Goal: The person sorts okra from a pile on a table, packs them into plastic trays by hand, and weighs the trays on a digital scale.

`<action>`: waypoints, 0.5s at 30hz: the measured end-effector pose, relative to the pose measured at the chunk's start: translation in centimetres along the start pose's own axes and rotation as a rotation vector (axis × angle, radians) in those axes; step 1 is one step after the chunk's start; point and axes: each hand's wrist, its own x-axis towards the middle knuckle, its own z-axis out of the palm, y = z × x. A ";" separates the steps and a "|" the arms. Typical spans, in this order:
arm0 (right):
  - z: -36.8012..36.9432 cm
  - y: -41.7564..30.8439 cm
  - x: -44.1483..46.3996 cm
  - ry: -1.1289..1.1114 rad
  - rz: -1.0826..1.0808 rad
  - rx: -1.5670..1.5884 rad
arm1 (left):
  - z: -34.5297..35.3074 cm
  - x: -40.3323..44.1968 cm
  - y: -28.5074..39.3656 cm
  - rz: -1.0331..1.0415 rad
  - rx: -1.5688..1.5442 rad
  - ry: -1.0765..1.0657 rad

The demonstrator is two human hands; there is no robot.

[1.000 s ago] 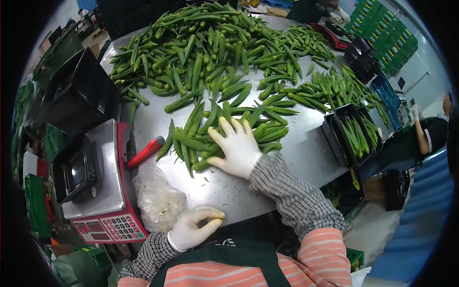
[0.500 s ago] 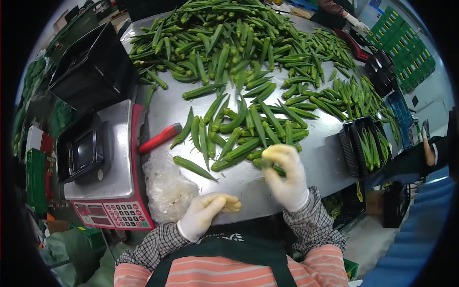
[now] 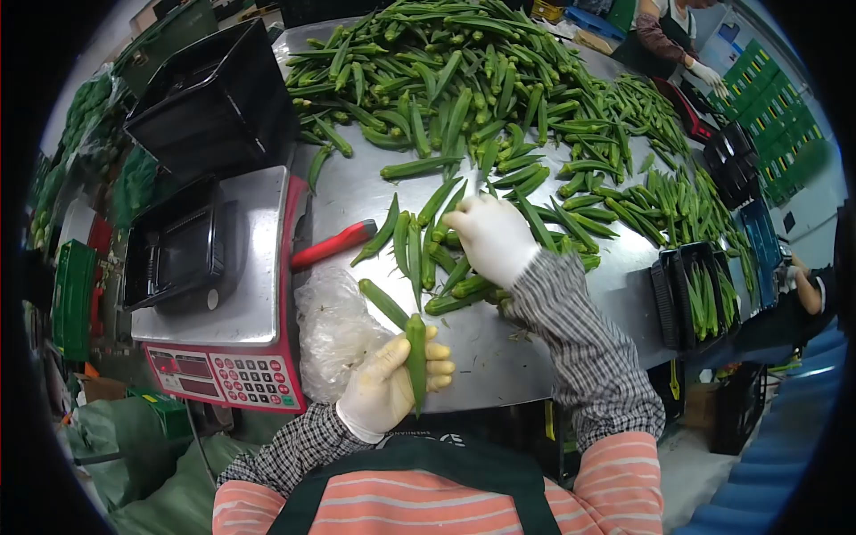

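My left hand (image 3: 383,383), in a white glove, holds one green okra pod (image 3: 416,361) upright between thumb and fingers, near the table's front edge. My right hand (image 3: 493,236), gloved too, reaches into the small group of okra pods (image 3: 459,285) in the middle of the table. Its fingers are curled closed on an okra pod, mostly hidden under the hand. A single pod (image 3: 383,303) lies just beyond my left hand. Beside that hand is a crumpled clear plastic bag (image 3: 334,325).
A large okra heap (image 3: 446,80) covers the back of the steel table (image 3: 357,205). At left, a red scale (image 3: 223,374) bears a black tray (image 3: 174,259); a red-handled tool (image 3: 334,245) lies alongside. Trays with okra (image 3: 700,294) stand right. Co-workers (image 3: 664,40) are at back right.
My right hand has moved forward and left into the okra group. An okra pod now shows in my left hand, which has turned palm up. The view has shifted slightly.
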 end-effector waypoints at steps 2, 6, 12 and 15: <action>-0.1 -0.5 2.7 -0.254 0.054 -0.188 | -0.4 -0.3 0.2 0.010 -0.098 0.056; 0.8 -0.7 5.6 -0.422 0.076 -0.330 | -0.2 -0.8 0.9 0.083 -0.147 0.052; -3.3 1.1 -0.3 0.637 0.133 0.646 | -0.2 -1.2 0.8 0.072 -0.147 0.066; -11.3 0.2 -10.7 0.422 0.395 0.513 | -0.6 -0.7 0.7 0.047 -0.138 -0.004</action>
